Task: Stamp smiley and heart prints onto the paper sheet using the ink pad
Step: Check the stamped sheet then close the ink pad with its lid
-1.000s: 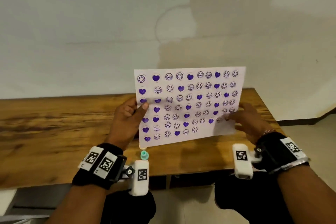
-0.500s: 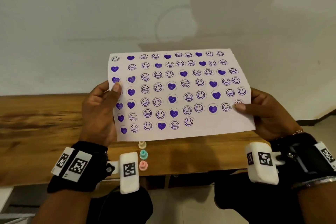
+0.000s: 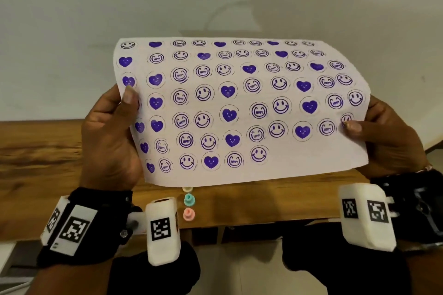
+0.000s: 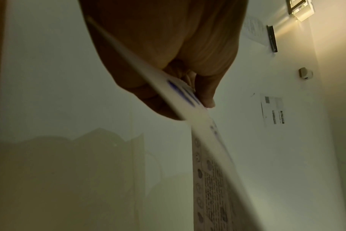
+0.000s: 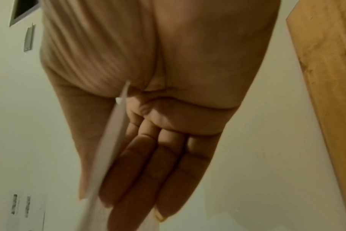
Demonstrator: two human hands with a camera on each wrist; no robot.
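Nearest us, three small plastic stampers stand in a row on the brown wooden table [image 3: 48,155]: a pink one [image 3: 189,214], a teal one [image 3: 189,199] and a cream one [image 3: 187,189] half hidden under the sheet's lower edge. No ink pad shows in any view.

Above them we hold up the white paper sheet printed with purple smileys and hearts [image 3: 239,112], clear of the table and tilted toward us. Our left hand [image 3: 109,136] pinches its left edge, thumb on the printed face and fingers behind. Our right hand [image 3: 386,136] pinches the right edge, thumb in front, fingers laid flat and together behind.

The top of the sheet curls away, so we judge it light, limp and easily creased. Holding both side edges keeps it spread. Fresh ink may smear, so thumbs belong on the margins; only the lower right corner is blank.
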